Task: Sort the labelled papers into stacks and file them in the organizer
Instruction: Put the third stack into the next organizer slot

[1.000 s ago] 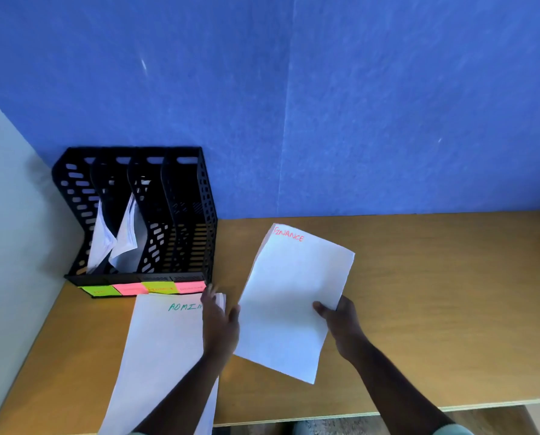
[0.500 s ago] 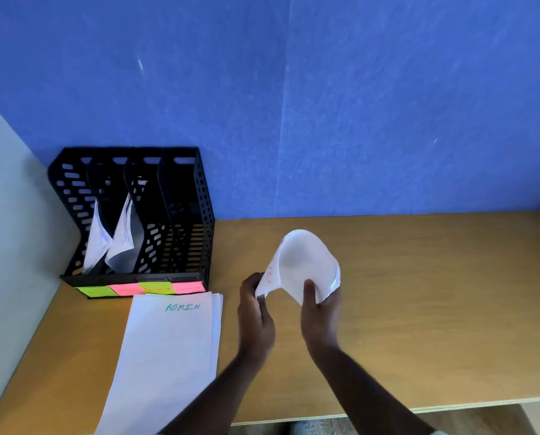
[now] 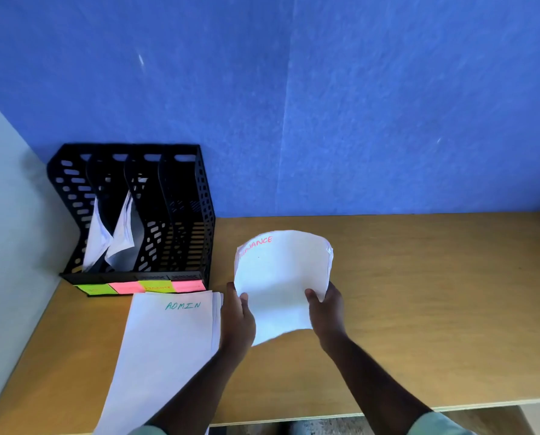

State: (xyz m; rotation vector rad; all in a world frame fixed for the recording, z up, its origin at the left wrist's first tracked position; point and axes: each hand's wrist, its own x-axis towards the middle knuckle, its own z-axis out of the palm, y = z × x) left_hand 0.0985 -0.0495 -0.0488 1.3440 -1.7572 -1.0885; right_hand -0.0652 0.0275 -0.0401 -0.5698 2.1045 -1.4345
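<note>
I see both hands — left hand (image 3: 238, 312) and right hand (image 3: 327, 309) — gripping one curled FINANCE stack (image 3: 281, 277). One ADMIN stack (image 3: 168, 346) lies beside one four-slot organizer (image 3: 180, 189) — two slots hold papers.

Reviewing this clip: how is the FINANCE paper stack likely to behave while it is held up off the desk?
Probably floppy: the FINANCE stack bows into a curve between the left hand and the right hand. Likely light, since both hands hold it just at its lower edges. The sheets may fan or slip apart; their right edges already look slightly offset.
</note>
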